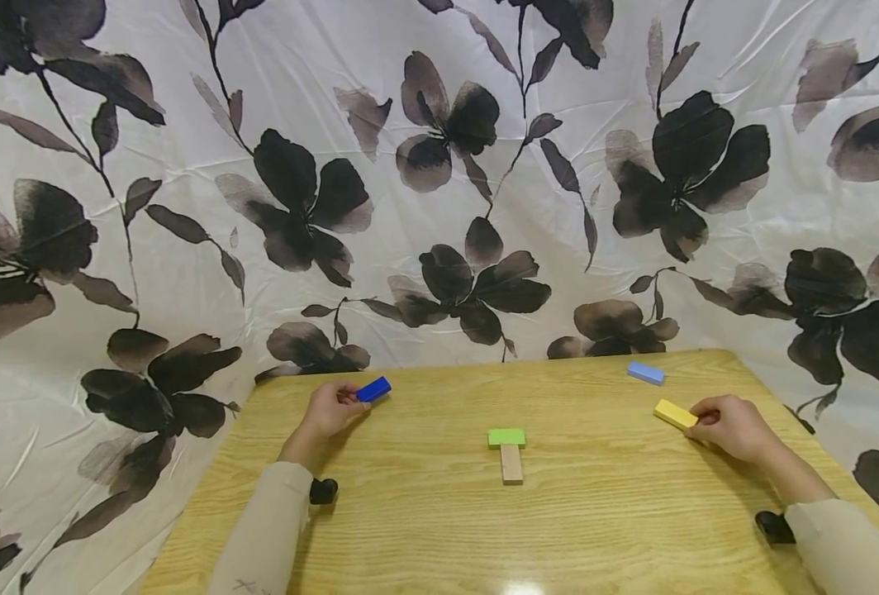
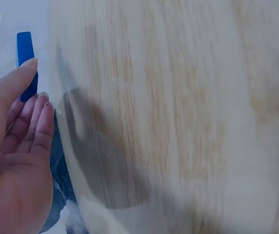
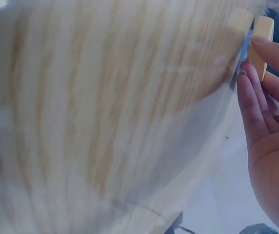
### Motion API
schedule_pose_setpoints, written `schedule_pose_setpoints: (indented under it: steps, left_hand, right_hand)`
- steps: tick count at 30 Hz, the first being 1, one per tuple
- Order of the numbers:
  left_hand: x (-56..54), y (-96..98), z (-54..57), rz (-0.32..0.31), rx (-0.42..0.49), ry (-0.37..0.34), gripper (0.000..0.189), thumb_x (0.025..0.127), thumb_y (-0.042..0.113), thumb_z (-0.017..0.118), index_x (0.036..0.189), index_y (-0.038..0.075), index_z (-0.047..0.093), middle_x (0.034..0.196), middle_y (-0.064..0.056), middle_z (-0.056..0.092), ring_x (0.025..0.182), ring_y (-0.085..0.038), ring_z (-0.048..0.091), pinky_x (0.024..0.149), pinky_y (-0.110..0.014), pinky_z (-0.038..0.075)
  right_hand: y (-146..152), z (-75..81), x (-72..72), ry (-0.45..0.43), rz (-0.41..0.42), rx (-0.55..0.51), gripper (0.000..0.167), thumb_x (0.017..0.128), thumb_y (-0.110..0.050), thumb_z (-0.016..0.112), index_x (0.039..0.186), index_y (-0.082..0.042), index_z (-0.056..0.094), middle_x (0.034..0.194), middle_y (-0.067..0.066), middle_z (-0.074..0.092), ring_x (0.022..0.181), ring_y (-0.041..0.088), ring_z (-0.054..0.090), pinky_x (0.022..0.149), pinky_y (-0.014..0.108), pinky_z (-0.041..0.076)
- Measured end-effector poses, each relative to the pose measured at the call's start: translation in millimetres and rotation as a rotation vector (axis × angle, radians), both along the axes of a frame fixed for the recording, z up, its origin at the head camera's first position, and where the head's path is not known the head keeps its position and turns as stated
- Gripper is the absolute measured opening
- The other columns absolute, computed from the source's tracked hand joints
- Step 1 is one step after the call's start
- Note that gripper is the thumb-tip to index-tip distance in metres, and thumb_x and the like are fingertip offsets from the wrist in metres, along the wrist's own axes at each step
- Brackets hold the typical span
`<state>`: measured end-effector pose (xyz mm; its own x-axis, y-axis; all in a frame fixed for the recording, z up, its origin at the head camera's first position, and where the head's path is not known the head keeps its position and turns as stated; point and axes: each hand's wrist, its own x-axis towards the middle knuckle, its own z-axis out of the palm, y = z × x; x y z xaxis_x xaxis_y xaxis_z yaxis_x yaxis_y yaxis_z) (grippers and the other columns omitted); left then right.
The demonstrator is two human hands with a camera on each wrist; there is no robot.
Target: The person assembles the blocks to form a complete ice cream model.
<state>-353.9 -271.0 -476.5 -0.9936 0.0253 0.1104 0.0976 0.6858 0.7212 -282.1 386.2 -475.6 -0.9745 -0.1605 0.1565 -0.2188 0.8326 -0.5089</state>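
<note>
My hands are well apart, and each is clamped on one block. My left hand (image 1: 330, 409) pinches the blue block (image 1: 373, 390) by one end, near the far left corner of the table (image 1: 410, 537). My right hand (image 1: 733, 426) pinches the yellow block (image 1: 673, 414) likewise, toward the right side. The light blue block (image 1: 645, 373) lies just beyond the yellow one, not touching it. Between my hands, the green block (image 1: 506, 437) sits crosswise at the far end of the plain wooden block (image 1: 511, 466), forming a T; I cannot tell whether they abut or overlap.

Hazards, in my judgement:

1. Rotation in the grip. Each held block projects well past my fingertips; a slack thumb could let it pivot or drop.
2. Collision. If my right hand drifts away from me, the yellow block could knock the light blue block toward the far edge and the floral cloth (image 1: 447, 207).
3. Disturbed T. A sleeve (image 1: 261, 529) or wrist camera (image 1: 324, 492) swept low across the centre could skew it.
4. Early release. I cannot tell whether either held block touches the table; if raised, it could fall and tumble
</note>
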Motion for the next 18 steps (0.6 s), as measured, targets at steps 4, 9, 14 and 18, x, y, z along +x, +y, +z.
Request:
schedule_pose_setpoints:
  steps: [4,9,14,18]
  left_hand:
    - [2.3,0.2,0.8,-0.016,0.006,0.006,0.029,0.087,0.006,0.080,0.109,-0.009,0.069,0.090,-0.012,0.066,0.083,-0.021,0.059,0.072,-0.025,0.047]
    - [7.1,1.2,2.4,-0.039,0.017,0.004,0.028,0.087,0.004,0.080,0.109,-0.010,0.069,0.090,-0.013,0.066,0.082,-0.022,0.060,0.073,-0.028,0.049]
    - [10.4,1.6,5.9,-0.065,0.006,0.011,0.029,0.088,0.004,0.079,0.110,-0.010,0.068,0.091,-0.015,0.067,0.083,-0.024,0.061,0.074,-0.030,0.049]
    - [11.0,3.1,9.2,-0.082,0.005,0.010,0.031,0.089,0.004,0.079,0.113,-0.012,0.067,0.093,-0.016,0.067,0.084,-0.024,0.062,0.074,-0.029,0.051]
  right_hand:
    - [-5,1.3,0.6,0.016,0.023,-0.009,0.032,0.081,-0.011,0.083,0.102,0.011,0.073,0.086,0.007,0.072,0.074,0.008,0.060,0.064,0.024,0.049]
    - [-13,5.2,1.7,0.014,0.046,-0.027,0.032,0.081,-0.011,0.083,0.103,0.011,0.073,0.086,0.005,0.072,0.074,0.006,0.060,0.064,0.024,0.050]
    - [-19,7.9,1.1,0.024,0.056,-0.031,0.031,0.080,-0.009,0.084,0.102,0.011,0.073,0.084,0.005,0.072,0.073,0.005,0.060,0.064,0.024,0.050]
    - [-23,8.8,0.5,0.032,0.069,-0.038,0.033,0.080,-0.009,0.085,0.102,0.012,0.073,0.085,0.007,0.072,0.073,0.005,0.060,0.063,0.023,0.050]
